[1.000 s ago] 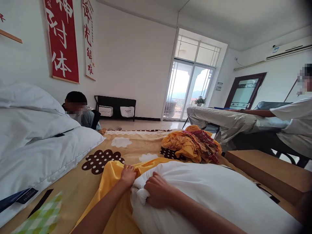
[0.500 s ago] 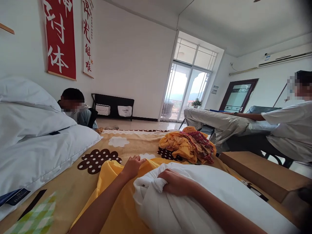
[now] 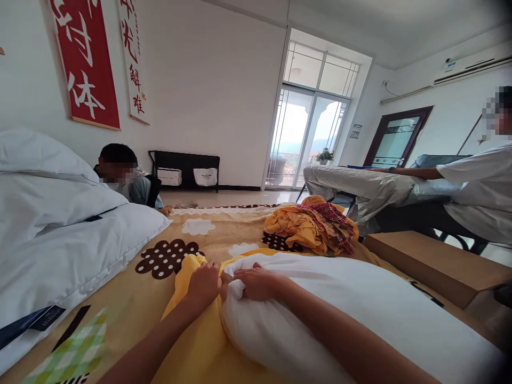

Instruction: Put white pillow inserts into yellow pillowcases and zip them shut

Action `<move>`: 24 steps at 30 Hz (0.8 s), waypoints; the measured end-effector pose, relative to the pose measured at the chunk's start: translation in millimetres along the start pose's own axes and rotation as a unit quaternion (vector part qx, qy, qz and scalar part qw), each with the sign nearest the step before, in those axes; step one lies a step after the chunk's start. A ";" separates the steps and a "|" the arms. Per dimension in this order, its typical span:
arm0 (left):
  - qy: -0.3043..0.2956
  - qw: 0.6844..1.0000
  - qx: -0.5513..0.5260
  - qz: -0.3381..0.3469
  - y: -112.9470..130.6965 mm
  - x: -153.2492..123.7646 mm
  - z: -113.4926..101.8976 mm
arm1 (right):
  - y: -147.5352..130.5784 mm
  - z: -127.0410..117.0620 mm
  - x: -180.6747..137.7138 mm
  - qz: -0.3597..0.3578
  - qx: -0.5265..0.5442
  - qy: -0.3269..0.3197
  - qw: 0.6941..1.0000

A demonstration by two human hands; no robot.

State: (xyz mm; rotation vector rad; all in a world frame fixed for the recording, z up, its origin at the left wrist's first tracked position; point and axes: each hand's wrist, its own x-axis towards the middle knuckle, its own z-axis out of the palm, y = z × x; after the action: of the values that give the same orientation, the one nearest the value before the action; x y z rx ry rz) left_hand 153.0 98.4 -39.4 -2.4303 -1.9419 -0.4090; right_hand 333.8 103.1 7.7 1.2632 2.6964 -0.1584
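A plump white pillow [image 3: 352,298] lies on the bed in front of me, partly over a yellow pillowcase [image 3: 192,341]. My right hand [image 3: 258,282] is closed on the pillow's near-left end, where the white fabric is bunched into a twist. Right beside it, my left hand [image 3: 204,282] grips the edge of the yellow pillowcase, fingers curled over the cloth. The two hands are almost touching. Part of the pillowcase is hidden beneath the pillow.
White pillows [image 3: 60,234] are stacked at the left of the patterned bed [image 3: 216,240]. Crumpled yellow and red-checked cloth [image 3: 308,224] lies ahead. A cardboard box [image 3: 432,266] stands at right. One person [image 3: 124,170] is low behind the pillows; another [image 3: 476,186] is at a covered table [image 3: 360,181].
My right hand has moved left with the bunched pillow end, up to the pillowcase edge. My left hand has shifted slightly left and down, still holding the cloth. The view has tilted down slightly.
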 end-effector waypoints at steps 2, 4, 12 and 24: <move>-0.020 0.999 -0.029 -0.024 1.1 3.4 7.0 | -9.1 9.2 -0.5 -0.019 0.013 -0.014 1.000; -0.026 0.997 -0.049 -0.056 1.1 12.1 13.6 | -14.9 14.4 -0.8 -0.028 0.025 -0.027 0.999; -0.006 0.992 -0.092 -0.089 16.9 43.7 17.4 | -13.8 16.5 2.3 -0.035 0.041 -0.053 0.997; -0.002 0.998 -0.062 0.007 25.2 28.6 12.2 | -5.1 12.3 -2.1 -0.028 0.107 0.020 0.994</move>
State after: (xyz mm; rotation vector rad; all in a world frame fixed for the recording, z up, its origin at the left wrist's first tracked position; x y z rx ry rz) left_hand 185.3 121.9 -41.3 -2.5186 -1.9569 -0.5414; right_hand 332.3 96.3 -3.8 1.2566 2.8116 -0.4438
